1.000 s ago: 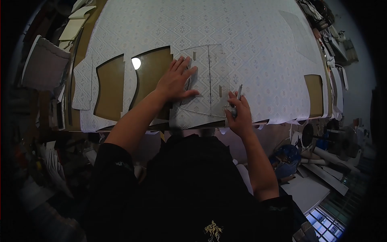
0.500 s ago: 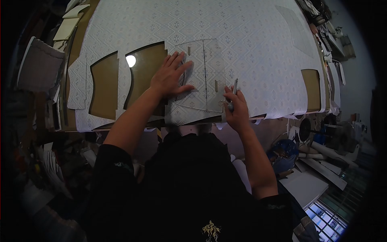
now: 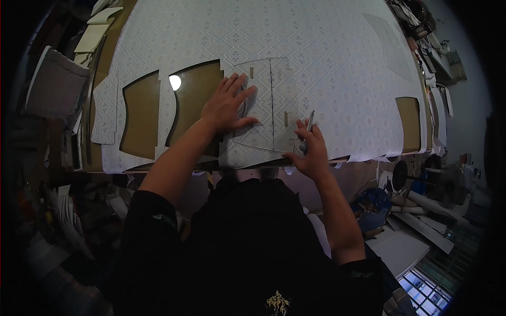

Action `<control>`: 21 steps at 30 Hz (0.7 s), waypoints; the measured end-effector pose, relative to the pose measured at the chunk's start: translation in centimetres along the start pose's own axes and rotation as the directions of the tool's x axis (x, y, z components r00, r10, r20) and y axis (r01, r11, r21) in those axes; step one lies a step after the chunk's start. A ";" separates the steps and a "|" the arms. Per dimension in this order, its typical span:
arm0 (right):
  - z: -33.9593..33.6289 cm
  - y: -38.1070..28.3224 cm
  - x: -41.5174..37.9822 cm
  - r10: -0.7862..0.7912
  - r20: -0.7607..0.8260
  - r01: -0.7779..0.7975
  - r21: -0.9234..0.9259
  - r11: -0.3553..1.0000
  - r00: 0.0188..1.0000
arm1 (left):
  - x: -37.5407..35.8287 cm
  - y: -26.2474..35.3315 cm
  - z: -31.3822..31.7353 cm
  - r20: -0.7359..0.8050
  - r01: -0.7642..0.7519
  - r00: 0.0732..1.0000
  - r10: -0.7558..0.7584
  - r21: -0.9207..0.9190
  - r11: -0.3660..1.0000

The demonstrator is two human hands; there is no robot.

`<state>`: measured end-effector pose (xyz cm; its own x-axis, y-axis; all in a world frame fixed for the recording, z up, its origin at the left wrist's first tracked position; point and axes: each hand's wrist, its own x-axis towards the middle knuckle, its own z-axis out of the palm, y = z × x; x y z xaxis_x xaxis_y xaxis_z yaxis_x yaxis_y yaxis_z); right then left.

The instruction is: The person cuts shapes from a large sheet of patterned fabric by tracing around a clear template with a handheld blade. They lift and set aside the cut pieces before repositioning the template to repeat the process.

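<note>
A clear template (image 3: pixel 284 92) with a dark line down its middle lies on white patterned fabric (image 3: pixel 337 68). My left hand (image 3: pixel 227 108) rests on the template's left side, its fingers spread. At the template's lower right corner is my right hand (image 3: pixel 311 150), closed around a slim metal tool (image 3: pixel 310 120) that points up and away from me; its exact kind is hard to make out. My right thumb touches the corner of the template.
Two curved cutouts, one nearer (image 3: pixel 195 100) and one farther left (image 3: pixel 141 113), expose the brown tabletop. Another cutout (image 3: pixel 408 124) is at the right. A second clear sheet (image 3: pixel 387 45) lies at the upper right. Papers (image 3: pixel 94 37) line the left edge.
The view has shifted slightly, so the table sits a little lower. My right thumb has moved outward from the fingers, toward the template's lower edge. My left hand stays on the template.
</note>
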<state>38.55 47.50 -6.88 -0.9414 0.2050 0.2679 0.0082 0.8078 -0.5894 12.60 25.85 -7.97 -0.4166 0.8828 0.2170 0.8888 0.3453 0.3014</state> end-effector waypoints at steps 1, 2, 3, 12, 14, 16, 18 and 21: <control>0.0 0.0 0.0 -0.002 0.002 0.002 -0.008 1.000 1.000 | 0.0 0.0 0.0 0.006 0.005 1.000 -0.005 -0.007 1.000; 0.0 0.1 0.0 -0.004 0.001 0.004 -0.008 1.000 1.000 | 0.0 0.1 -0.1 0.012 0.009 1.000 -0.009 -0.014 1.000; 0.1 0.1 0.0 -0.006 0.000 0.006 -0.007 1.000 1.000 | 0.0 0.1 -0.1 0.011 0.010 1.000 -0.010 -0.013 1.000; -0.1 0.1 0.0 -0.025 0.010 0.026 -0.022 0.999 1.000 | 0.0 0.1 -0.2 -0.006 -0.005 1.000 0.005 -0.020 1.000; -0.1 0.1 0.0 -0.024 0.010 0.024 -0.019 1.000 1.000 | 0.0 0.2 -0.3 -0.011 -0.011 1.000 0.011 -0.008 1.000; 0.0 0.1 0.0 -0.029 0.003 0.029 -0.020 0.999 1.000 | -0.1 0.2 -0.3 -0.015 -0.011 1.000 0.011 -0.012 1.000; -0.1 0.1 0.1 -0.031 0.003 0.031 -0.017 0.999 1.000 | 0.0 0.2 -0.3 -0.021 -0.011 1.000 0.011 -0.013 1.000; -0.1 0.2 0.0 -0.036 0.005 0.036 -0.020 0.999 0.999 | -0.1 0.2 -0.3 -0.018 -0.006 1.000 0.005 -0.015 1.000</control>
<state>38.55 47.69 -6.87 -0.9428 0.1732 0.2850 -0.0190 0.8254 -0.5642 12.75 25.76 -7.67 -0.4151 0.8789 0.2349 0.8881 0.3354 0.3143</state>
